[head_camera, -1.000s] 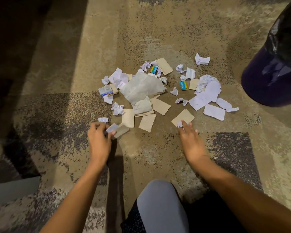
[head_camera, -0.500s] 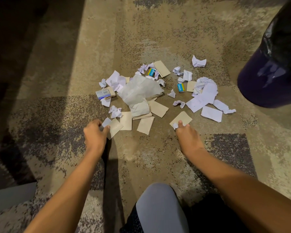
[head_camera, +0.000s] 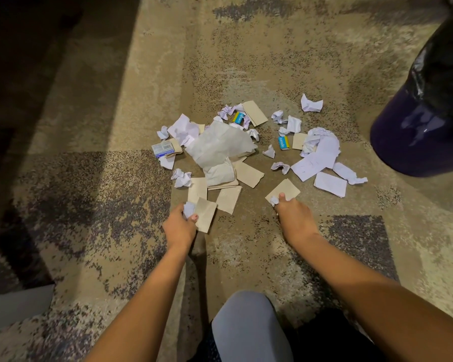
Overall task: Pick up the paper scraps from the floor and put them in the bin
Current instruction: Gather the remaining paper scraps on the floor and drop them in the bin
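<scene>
Gripping paper in both hands.
Holding in left hand (head_camera: 179,227) a crumpled white paper ball (head_camera: 189,209) and tan rectangular paper piece (head_camera: 206,218); pinching in right hand (head_camera: 295,219) a small white wad (head_camera: 273,200) against a tan square sheet (head_camera: 284,190). Beyond, loose white and tan scraps (head_camera: 220,148) on patterned beige carpet (head_camera: 246,61); dark purple round bin (head_camera: 416,142) far right.

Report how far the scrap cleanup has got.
Done: nothing shows as binned; the dark purple round bin with its black liner hides its inside. In hand: the left hand grips a crumpled white paper ball and a tan paper rectangle; the right hand pinches a small white wad against a tan card square. Left: most scraps, such as the large white tissue sheet, lie on the patterned carpet.
</scene>
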Available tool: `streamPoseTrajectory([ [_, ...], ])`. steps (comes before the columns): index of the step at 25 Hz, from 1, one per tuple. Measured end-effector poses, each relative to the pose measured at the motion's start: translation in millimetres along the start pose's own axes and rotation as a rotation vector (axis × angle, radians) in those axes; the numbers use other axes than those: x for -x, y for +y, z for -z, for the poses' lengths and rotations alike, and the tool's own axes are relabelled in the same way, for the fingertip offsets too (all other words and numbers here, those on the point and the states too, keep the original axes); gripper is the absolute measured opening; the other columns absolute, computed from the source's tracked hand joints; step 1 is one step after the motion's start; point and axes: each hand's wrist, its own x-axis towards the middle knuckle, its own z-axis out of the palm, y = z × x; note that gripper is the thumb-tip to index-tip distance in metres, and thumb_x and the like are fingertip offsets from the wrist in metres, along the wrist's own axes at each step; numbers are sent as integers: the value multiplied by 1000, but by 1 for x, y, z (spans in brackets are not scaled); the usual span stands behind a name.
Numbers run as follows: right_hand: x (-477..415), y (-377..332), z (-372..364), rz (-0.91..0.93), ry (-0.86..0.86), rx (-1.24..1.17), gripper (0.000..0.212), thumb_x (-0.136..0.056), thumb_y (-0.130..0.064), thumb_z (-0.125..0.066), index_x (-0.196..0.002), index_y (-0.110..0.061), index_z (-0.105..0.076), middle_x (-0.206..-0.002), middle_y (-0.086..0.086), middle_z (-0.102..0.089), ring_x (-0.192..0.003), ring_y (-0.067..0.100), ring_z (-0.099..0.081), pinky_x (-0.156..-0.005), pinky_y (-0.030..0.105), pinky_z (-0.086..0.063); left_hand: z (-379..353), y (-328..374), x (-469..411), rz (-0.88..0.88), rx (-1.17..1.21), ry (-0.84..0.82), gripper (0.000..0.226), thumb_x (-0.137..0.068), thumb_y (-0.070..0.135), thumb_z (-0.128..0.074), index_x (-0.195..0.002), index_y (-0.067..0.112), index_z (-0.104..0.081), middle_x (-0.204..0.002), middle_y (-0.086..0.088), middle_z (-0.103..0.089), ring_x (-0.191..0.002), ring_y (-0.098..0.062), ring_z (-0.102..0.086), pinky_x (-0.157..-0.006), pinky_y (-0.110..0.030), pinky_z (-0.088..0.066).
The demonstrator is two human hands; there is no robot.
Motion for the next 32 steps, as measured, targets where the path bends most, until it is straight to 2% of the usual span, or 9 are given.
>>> streamPoseTrajectory([
  [4, -11, 19, -17, -209, 263, -426, 26, -88, 5, -57, -105, -11, -69, -85, 10, -71, -73, 24, -67, -63, 35, -57, -1, 1, -8, 39, -38, -54, 29, -91, 8, -57, -120, 6, -58, -117, -18, -63, -110, -34, -55, -79, -30, -38],
  [7, -22, 22, -13, -364, 439, -581, 22, -88, 1, -60, -108, -8, -65, -106, 12, -65, -92, 29, -63, -73, 38, -53, -1, 1, -14, 52, -67, -84, 29, -91, 9, -58, -120, 7, -58, -118, -18, -62, -112, -35, -54, -82, -33, -40],
  [11, -34, 2, -14, -382, 164, -642, 68, -81, -35, -71, -139, -20, -39, -148, 7, -30, -135, 33, -24, -108, 46, -29, -2, 2, -15, 44, -112, -90, 30, -90, 11, -59, -121, 8, -57, -119, -17, -62, -113, -36, -54, -86, -35, -43],
  [14, -25, -16, -29, -189, 113, -567, 71, -84, -34, -68, -144, -32, -31, -158, -1, -8, -144, 32, 4, -115, 51, -8, -2, 0, -13, 19, -83, -102, 30, -91, 9, -58, -120, 7, -56, -119, -16, -62, -112, -35, -54, -82, -32, -41],
  [19, -16, -10, -38, -80, 162, -267, 58, -94, -13, -55, -146, -21, -30, -156, 7, -21, -143, 36, -12, -115, 48, -20, -1, -1, -14, -5, -98, -102, 30, -91, 9, -58, -121, 5, -55, -118, -17, -63, -111, -35, -55, -85, -35, -43],
  [23, -6, -12, -22, 4, 141, -106, 65, -92, 9, -41, -148, -3, -11, -158, 15, -8, -144, 37, -10, -119, 42, -15, -1, -1, -12, -11, -94, -99, 30, -92, 9, -56, -121, 5, -55, -119, -18, -62, -111, -35, -55, -81, -33, -41],
  [28, 10, 12, -2, -97, 337, -372, 71, -81, 22, -45, -144, -6, -29, -146, 13, -39, -117, 27, -53, -95, 34, -45, 1, 1, -6, -35, -135, -90, 29, -93, 10, -55, -121, 3, -53, -120, -19, -61, -111, -36, -55, -78, -32, -39],
  [30, 19, 25, 6, -166, 390, -554, 67, -81, 22, -41, -140, -10, -40, -129, 11, -54, -96, 20, -58, -84, 27, -46, 3, 3, -5, -8, -174, -108, 28, -94, 12, -54, -121, 3, -52, -120, -20, -60, -111, -37, -54, -77, -31, -36],
  [32, 33, 37, 16, -209, 458, -635, 66, -78, 26, -39, -133, -8, -50, -124, 12, -59, -100, 21, -57, -88, 22, -41, 4, 8, -7, 27, -212, -142, 32, -94, 14, -55, -124, 4, -51, -121, -20, -59, -114, -37, -52, -81, -33, -39],
])
